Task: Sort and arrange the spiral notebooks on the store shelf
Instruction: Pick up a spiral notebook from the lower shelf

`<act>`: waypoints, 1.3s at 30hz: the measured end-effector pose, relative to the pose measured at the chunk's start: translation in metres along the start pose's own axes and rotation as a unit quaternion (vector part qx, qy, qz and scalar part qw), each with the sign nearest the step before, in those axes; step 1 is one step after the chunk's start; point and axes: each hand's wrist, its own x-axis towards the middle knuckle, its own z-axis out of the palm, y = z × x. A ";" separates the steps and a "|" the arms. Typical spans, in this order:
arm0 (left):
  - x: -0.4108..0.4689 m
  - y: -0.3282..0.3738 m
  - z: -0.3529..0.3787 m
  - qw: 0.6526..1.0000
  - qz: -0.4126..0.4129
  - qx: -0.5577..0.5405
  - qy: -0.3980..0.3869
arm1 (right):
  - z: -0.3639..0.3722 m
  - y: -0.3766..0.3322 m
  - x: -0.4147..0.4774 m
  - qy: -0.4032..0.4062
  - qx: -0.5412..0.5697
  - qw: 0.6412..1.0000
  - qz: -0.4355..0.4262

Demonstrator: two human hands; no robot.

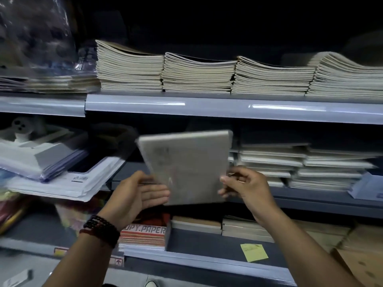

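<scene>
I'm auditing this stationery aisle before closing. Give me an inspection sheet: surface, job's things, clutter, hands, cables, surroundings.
Surface: grey metal shelf, three tiers in view.
Job's things: one notebook, held tilted in front of the middle tier; four top stacks side by side on the top tier; middle stacks at the right of the middle tier.
Clutter: yellow sticky note and copy paper pack on the bottom tier; wrapped papers at left.
Hands: right hand pinches the notebook's lower right edge; left hand open against its lower left edge.
Cables: nothing seen.
Surroundings: dark above the top tier.
</scene>
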 end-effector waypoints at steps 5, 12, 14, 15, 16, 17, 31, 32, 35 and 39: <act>0.001 0.003 -0.010 1.000 -0.011 -0.008 -0.028 | 0.006 -0.003 0.000 -0.021 -0.042 0.999 -0.024; 0.007 0.010 -0.026 0.995 0.083 -0.047 0.024 | 0.019 -0.005 0.002 -0.084 0.048 0.990 0.100; 0.013 0.014 -0.033 0.990 0.109 -0.064 0.057 | 0.026 -0.003 0.000 -0.154 -0.001 0.979 0.130; 0.016 0.016 -0.038 0.988 0.115 -0.072 0.072 | 0.032 -0.001 -0.002 -0.188 -0.026 0.972 0.137; 0.017 0.018 -0.045 0.987 0.119 -0.071 0.079 | 0.040 0.001 -0.002 -0.211 -0.039 0.967 0.139; 0.018 0.019 -0.052 0.989 0.116 -0.062 0.071 | 0.049 0.004 -0.001 -0.220 -0.038 0.965 0.140; 0.039 -0.004 -0.143 0.993 0.002 0.074 0.097 | 0.150 0.069 0.065 -0.118 -0.009 0.970 0.211; 0.046 -0.009 -0.144 0.989 0.023 0.090 0.119 | 0.153 0.073 0.064 -0.104 -0.037 0.974 0.199; 0.063 -0.033 -0.145 0.901 0.164 0.333 0.223 | 0.155 0.084 0.058 -0.074 -0.229 0.968 0.070; 0.075 -0.066 -0.135 0.695 0.338 0.610 0.177 | 0.149 0.092 0.053 -0.147 -0.519 0.834 -0.115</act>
